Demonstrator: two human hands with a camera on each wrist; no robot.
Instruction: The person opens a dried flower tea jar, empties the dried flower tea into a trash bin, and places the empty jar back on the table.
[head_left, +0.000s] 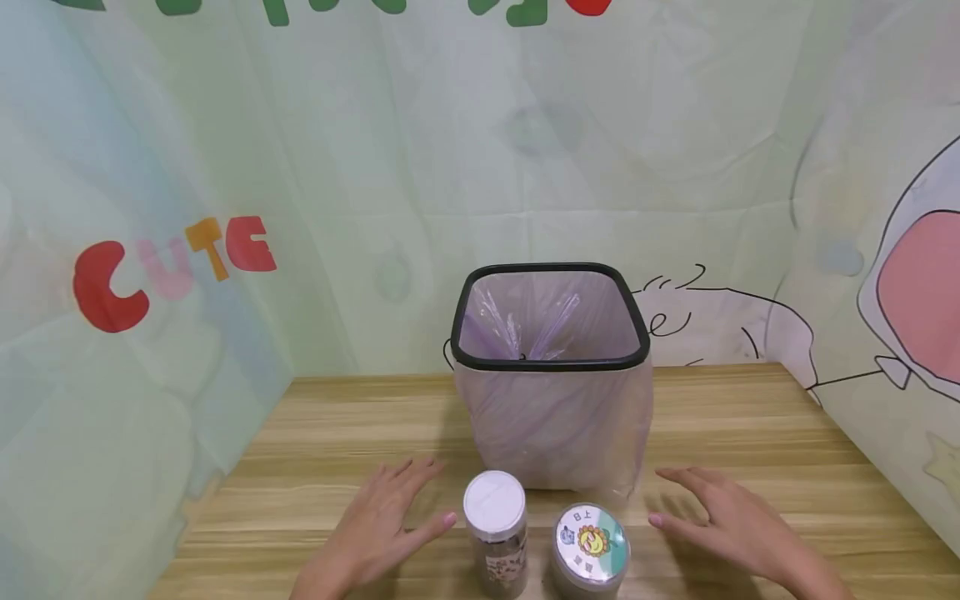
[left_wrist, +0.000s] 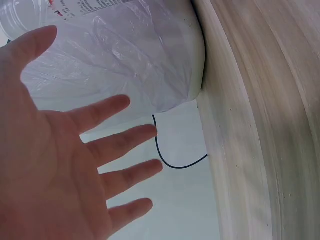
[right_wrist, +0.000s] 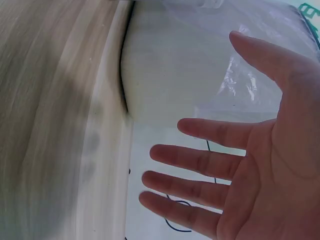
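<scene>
Tall clear jar with white lid (head_left: pixel 495 504) and short round tub with sunflower lid (head_left: pixel 591 546) stand upright side by side, apart, just in front of the black-rimmed trash bin (head_left: pixel 551 364) on the wood-grain tabletop (head_left: pixel 352 433). My left hand (head_left: pixel 386 521) is spread, holding nothing, thumb just beside the jar; my right hand (head_left: pixel 735 521) is likewise spread and empty, thumb near the tub. My read: a hands-free beat; can't tell if pre-grasp or post-release. Gripping from here would call for curling fingers and thumb round jar or tub. Left wrist view adds my bare palm and a label's fine print (left_wrist: pixel 92 6), probably the jar's; right wrist adds bare bin wall past the liner (right_wrist: pixel 240 75). Only head view gives both lids and the bin's inside.
</scene>
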